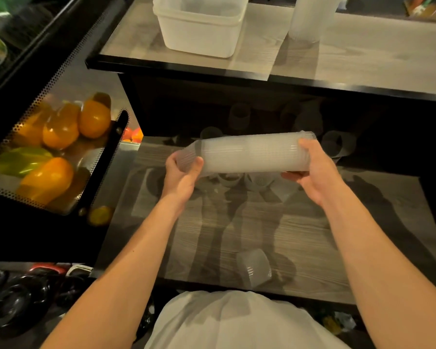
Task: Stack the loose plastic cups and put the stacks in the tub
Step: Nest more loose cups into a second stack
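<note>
A long stack of translucent plastic cups [249, 153] lies sideways in the air above the lower wooden table [249, 222]. My left hand [183, 172] grips its narrow left end. My right hand [312, 170] holds the wide rim end. A single loose cup [254, 268] lies on its side near the table's front edge. Several more loose cups [336, 144] rest at the table's dim back, some under the stack. The white plastic tub [199, 23] stands empty on the upper counter, far behind the stack.
A tall upright stack of cups [310, 18] stands on the upper counter [363, 61] right of the tub. A perforated metal tray of orange and green fruit [58, 152] sits to the left. Dark objects lie at lower left.
</note>
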